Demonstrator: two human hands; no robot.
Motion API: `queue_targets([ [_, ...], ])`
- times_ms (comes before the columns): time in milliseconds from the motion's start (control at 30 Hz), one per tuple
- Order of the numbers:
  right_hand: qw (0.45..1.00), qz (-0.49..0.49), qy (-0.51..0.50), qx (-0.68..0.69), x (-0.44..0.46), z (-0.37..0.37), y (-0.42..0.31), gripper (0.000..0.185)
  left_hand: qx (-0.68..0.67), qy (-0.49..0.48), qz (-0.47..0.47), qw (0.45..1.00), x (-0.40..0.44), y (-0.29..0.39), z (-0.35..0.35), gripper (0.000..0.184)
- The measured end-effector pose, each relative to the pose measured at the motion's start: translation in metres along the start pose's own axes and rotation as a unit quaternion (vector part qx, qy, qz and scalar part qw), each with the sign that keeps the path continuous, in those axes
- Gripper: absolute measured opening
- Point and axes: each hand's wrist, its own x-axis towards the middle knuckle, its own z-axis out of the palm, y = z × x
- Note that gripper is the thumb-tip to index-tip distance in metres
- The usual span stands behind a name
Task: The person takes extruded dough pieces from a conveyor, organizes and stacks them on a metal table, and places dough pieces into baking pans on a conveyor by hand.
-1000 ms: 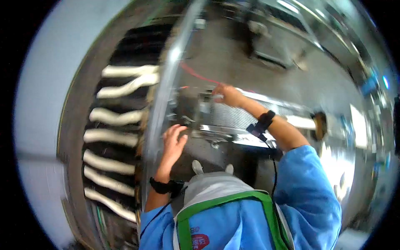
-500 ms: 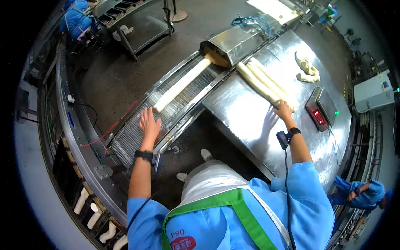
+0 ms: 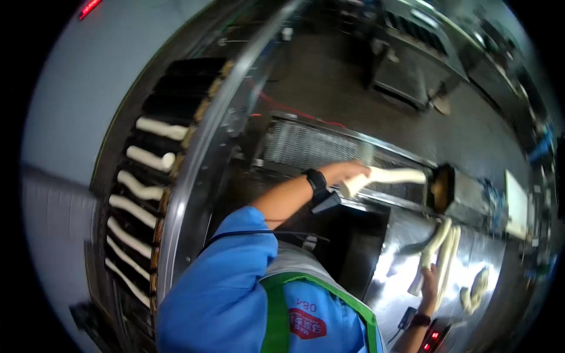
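Observation:
My left hand (image 3: pixel 348 170) is closed around a long pale dough rope (image 3: pixel 400 175). The rope is held over the mesh conveyor (image 3: pixel 300 144), with one end drooping below my fingers and the rest reaching toward the metal housing. On the steel table (image 3: pixel 394 241), my right hand (image 3: pixel 431 282) grips another dough rope (image 3: pixel 436 240), which bends partway along. More dough ropes (image 3: pixel 450 259) lie right beside it. Motion blurs both hands a little.
At left, a line of dark trays (image 3: pixel 147 229) holds several dough pieces behind a metal rail (image 3: pixel 203 153). A metal housing (image 3: pixel 462 191) covers the conveyor's far end. Twisted dough (image 3: pixel 475 291) and a scale with red digits (image 3: pixel 434 336) are on the table.
My view has swung left, bringing the trays into sight. My left hand, open before, has taken the dough rope off the conveyor. A rope by my right hand is now bent.

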Motion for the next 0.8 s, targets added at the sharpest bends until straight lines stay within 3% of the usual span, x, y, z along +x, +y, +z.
queue_targets([
  [33, 0.995, -0.071, -0.06, 0.027, -0.002, 0.013, -0.053, 0.038, -0.069, 0.027, 0.04, 0.996, -0.017, 0.004, 0.01, 0.04],
  [100, 0.986, -0.081, -0.079, 0.122, 0.019, 0.032, -0.1, 0.041, -0.204, 0.061, 0.097, 0.972, -0.044, 0.015, 0.022, 0.037],
  [167, 0.976, -0.159, -0.118, 0.095, 0.026, 0.067, -0.171, 0.042, -0.296, 0.123, 0.119, 0.94, -0.076, 0.048, 0.025, 0.036],
  [233, 0.952, -0.224, -0.199, 0.06, 0.043, 0.098, -0.229, 0.043, -0.313, 0.237, 0.192, 0.899, -0.119, 0.08, 0.022, 0.04],
  [300, 0.933, -0.23, -0.249, 0.122, 0.053, 0.139, -0.278, 0.049, -0.309, 0.297, 0.28, 0.859, -0.158, 0.094, 0.0, 0.044],
  [367, 0.894, -0.218, -0.346, 0.184, 0.046, 0.187, -0.333, 0.051, -0.251, 0.446, 0.357, 0.782, -0.212, 0.116, -0.012, 0.044],
  [433, 0.868, -0.228, -0.382, 0.221, 0.021, 0.252, -0.393, 0.052, -0.202, 0.484, 0.429, 0.736, -0.257, 0.123, -0.045, 0.037],
  [533, 0.813, -0.256, -0.487, 0.191, 0.014, 0.342, -0.449, 0.044, -0.155, 0.622, 0.371, 0.672, -0.294, 0.116, -0.086, 0.046],
  [633, 0.739, -0.278, -0.605, 0.101, 0.025, 0.429, -0.487, 0.037, -0.155, 0.639, 0.343, 0.67, -0.308, 0.072, -0.15, 0.042],
  [733, 0.708, -0.284, -0.646, 0.003, 0.05, 0.52, -0.485, 0.049, -0.177, 0.668, 0.186, 0.698, -0.326, 0.022, -0.171, 0.045],
  [800, 0.715, -0.286, -0.636, -0.06, 0.078, 0.539, -0.47, 0.053, -0.034, 0.769, 0.128, 0.626, -0.329, -0.01, -0.181, 0.05],
])
